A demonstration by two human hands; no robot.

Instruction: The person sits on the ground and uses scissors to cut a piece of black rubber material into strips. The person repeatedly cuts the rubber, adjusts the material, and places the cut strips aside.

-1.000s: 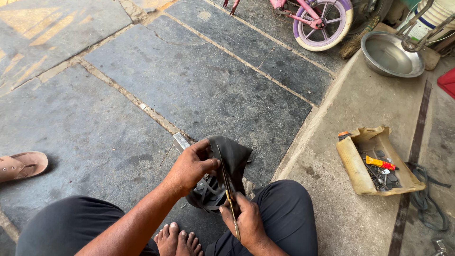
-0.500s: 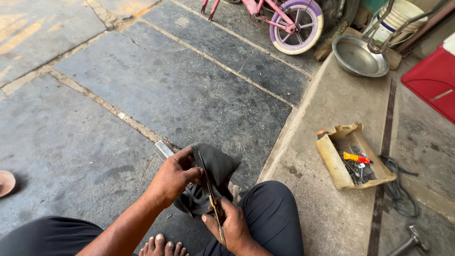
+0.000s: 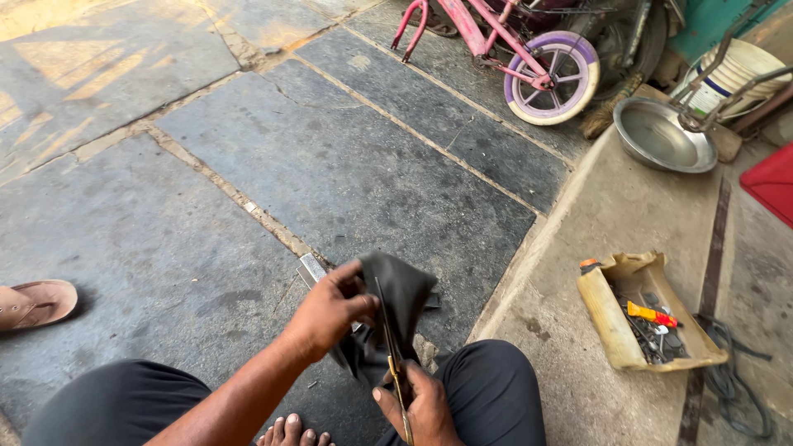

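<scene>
Black rubber sheet (image 3: 401, 297) bunched in your left hand (image 3: 326, 312), fingers pinched shut on its folded edge, just above your knees. Your right hand (image 3: 421, 405) is closed around the scissors (image 3: 392, 355), blades running up into the rubber. Beneath them lies the grey stone floor (image 3: 330, 165). On the concrete ledge (image 3: 578, 289) to your right sits a worn tool tray (image 3: 644, 318); farther off, 1 steel bowl (image 3: 661, 136) and a pink bicycle (image 3: 529, 58). A sandal (image 3: 33, 304) lies far left.
</scene>
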